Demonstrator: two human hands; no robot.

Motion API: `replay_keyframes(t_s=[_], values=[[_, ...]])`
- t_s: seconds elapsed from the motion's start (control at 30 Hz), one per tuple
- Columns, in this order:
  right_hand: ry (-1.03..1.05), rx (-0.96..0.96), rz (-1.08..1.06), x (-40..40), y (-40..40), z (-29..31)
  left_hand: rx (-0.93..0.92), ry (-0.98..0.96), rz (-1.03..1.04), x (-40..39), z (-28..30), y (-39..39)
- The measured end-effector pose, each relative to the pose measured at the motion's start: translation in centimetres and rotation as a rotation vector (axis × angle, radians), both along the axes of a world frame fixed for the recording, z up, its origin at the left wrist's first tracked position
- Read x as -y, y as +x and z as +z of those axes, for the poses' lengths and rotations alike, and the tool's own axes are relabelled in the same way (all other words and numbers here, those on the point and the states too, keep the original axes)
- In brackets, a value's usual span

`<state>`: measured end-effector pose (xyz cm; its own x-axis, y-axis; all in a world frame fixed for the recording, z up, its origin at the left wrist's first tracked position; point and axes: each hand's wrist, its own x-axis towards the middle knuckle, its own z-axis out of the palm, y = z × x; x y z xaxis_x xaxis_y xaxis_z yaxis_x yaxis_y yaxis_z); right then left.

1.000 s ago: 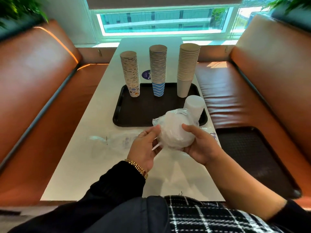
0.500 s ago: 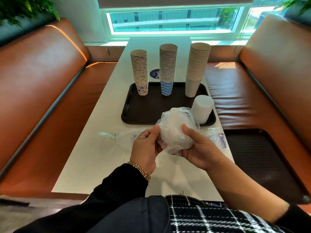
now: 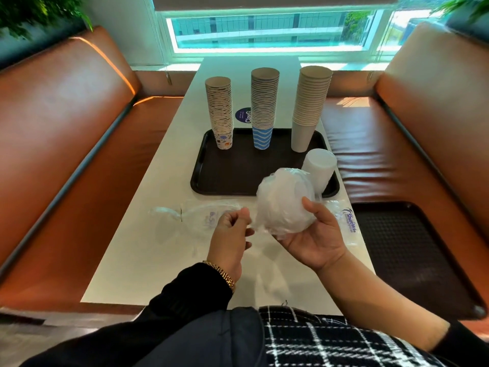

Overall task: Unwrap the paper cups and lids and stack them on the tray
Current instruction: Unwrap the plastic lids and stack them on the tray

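My right hand (image 3: 313, 234) cradles a pack of white lids in clear plastic wrap (image 3: 284, 200) above the table's near half. My left hand (image 3: 230, 234) pinches the loose end of that wrap at the pack's left side. Behind them lies a dark brown tray (image 3: 238, 170). Three upside-down cup stacks stand along its far edge: patterned cups (image 3: 220, 112), blue-wave cups (image 3: 264, 107) and plain white cups (image 3: 311, 107). A short stack of white lids (image 3: 318, 168) stands at the tray's near right corner, partly hidden by the wrapped pack.
Empty clear wrappers lie on the white table: one (image 3: 195, 215) left of my hands, one with blue print (image 3: 348, 223) at the right. Orange bench seats flank the table. A second dark tray (image 3: 404, 250) rests on the right bench.
My left hand has come off the pack's face and drawn left and down, pulling the wrap's end with it. My right hand has opened more under the pack.
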<state>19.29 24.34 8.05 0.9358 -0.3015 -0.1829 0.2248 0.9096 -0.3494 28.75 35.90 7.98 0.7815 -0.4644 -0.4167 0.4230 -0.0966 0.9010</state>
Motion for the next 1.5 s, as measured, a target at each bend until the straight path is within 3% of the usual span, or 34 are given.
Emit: replay_keyframes(t_s=[0.13, 0.37, 0.5, 0.63, 0.73, 0.83, 0.93, 1.0, 1.13, 1.27, 1.5], values=[[-0.046, -0.077, 0.034, 0.2, -0.1, -0.1, 0.106, -0.083, -0.112, -0.4, 0.7, 0.0], [0.029, -0.011, 0.035, -0.1, 0.0, -0.5, -0.010, -0.268, -0.194, -0.8, -0.3, 0.5], [0.038, -0.027, 0.046, -0.2, -0.2, -1.0, 0.084, -0.118, -0.181, -0.8, -1.0, 0.5], [-0.106, -0.223, 0.058, 0.5, -0.3, -0.5, 0.185, -0.005, -0.087, -0.9, -0.3, 0.5], [-0.413, -0.398, 0.062, 0.9, -0.1, 0.0, 0.129, -0.092, -0.211, -0.8, 0.6, 0.7], [-0.573, -0.356, 0.033, 1.0, 0.0, 0.2, -0.069, -0.142, -0.287, -0.6, 1.2, 1.0], [-0.454, -0.326, -0.001, 1.7, 0.0, 0.6, -0.323, -0.363, -0.258, -0.7, 1.6, 1.7], [-0.420, -0.322, -0.002, 2.2, -0.1, 0.6, -0.400, -0.463, -0.235, -0.9, 1.9, 2.1], [-0.535, -0.330, -0.038, 2.3, -0.2, 0.5, -0.427, -0.460, -0.293, -0.7, 1.8, 2.1], [-0.599, -0.330, -0.136, 2.6, 0.0, 0.9, -0.555, -0.594, -0.306, -0.9, 1.5, 2.0], [-0.676, -0.555, -0.202, 2.4, 0.2, -0.9, -0.559, -0.779, -0.343, -0.8, 1.0, 2.3]])
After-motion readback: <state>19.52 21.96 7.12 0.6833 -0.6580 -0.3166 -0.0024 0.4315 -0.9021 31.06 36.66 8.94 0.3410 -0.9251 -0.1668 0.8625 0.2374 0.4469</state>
